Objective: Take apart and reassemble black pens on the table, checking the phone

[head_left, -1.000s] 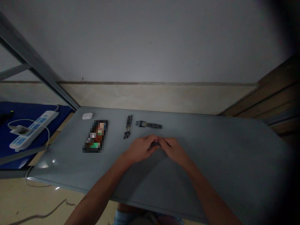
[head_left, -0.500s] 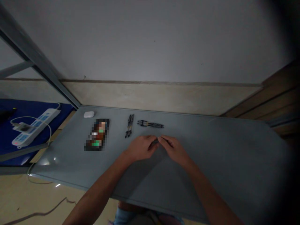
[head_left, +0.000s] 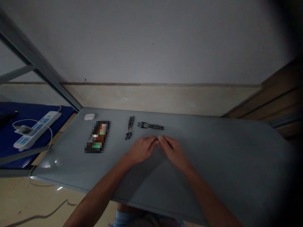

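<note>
Over the grey table (head_left: 213, 157), my left hand (head_left: 143, 148) and my right hand (head_left: 172, 151) meet at their fingertips. The fingers of both are closed in a pinch. A small dark object (head_left: 156, 139) shows between them, mostly covered, too little to name. Just beyond my hands lies a bundle of dark pens (head_left: 151, 125), pointing left to right. Left of it, a second group of dark pens (head_left: 129, 127) lies pointing away from me.
A phone (head_left: 98, 137) with a blurred-out screen and a white earbud case (head_left: 89, 117) lie on the table's left part. Further left, a white power strip (head_left: 38, 130) with a cable rests on a blue surface (head_left: 9, 108). A wall (head_left: 153, 97) stands behind the table.
My fingertips have come closer together, and less of the dark object shows between them. The pens and phone have not moved on the table; the view has shifted slightly.
</note>
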`<state>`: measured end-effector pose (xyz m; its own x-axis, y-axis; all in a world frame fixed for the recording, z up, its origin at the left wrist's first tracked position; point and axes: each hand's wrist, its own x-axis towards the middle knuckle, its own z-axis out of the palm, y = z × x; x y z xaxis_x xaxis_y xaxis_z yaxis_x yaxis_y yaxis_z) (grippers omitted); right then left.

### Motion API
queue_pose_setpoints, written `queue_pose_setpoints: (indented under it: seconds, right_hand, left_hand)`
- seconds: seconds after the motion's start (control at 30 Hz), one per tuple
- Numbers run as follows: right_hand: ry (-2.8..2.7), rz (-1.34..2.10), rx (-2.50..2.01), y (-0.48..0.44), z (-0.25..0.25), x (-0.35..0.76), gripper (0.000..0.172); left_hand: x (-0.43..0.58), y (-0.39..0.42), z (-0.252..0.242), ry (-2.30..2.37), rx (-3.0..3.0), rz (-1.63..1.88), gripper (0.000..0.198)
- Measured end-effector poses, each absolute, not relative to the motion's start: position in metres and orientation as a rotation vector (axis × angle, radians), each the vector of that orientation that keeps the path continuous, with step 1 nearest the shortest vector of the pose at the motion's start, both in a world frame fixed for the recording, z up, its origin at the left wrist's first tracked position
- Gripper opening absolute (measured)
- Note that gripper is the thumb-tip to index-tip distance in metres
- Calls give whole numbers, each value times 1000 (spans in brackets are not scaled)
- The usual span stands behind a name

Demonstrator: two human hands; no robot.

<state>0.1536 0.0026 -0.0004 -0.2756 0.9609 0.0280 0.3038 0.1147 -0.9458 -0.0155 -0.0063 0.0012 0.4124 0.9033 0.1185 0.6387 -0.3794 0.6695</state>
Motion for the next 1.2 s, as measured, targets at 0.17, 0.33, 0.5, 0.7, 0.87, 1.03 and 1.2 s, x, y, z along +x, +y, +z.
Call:
queue_pose_setpoints:
  seconds: [0.17,0.33,0.5,0.7,0.87,1.03,1.2]
  right_hand:
    - [-1598,1406,-1098,1,-4,149,32]
    - [-1352,1678,-916,1,1,152,39]
    - [-1063,1505,-898,11,6,165,25]
    - [-919,1499,-886,13,10,164,36]
    - [-957,1619,-891,13,15,162,47]
    - [-811,1726,-830,13,20,174,41]
    - [-794,1764,-848,13,20,180,47]
  left_hand:
    - [-16,-2,5,1183,1572,1056,33]
    - [-24,8,7,1107,1363,1312,29]
    - [-29,12,4,1168,1453,1179,35]
    - [-14,-4,2,1236,1773,875,34]
    - [-13,-11,9,1283,2171,970,32]
    - [-39,2,15,2050,2101,1231,33]
    - [-63,16,3,2590,1892,870,46]
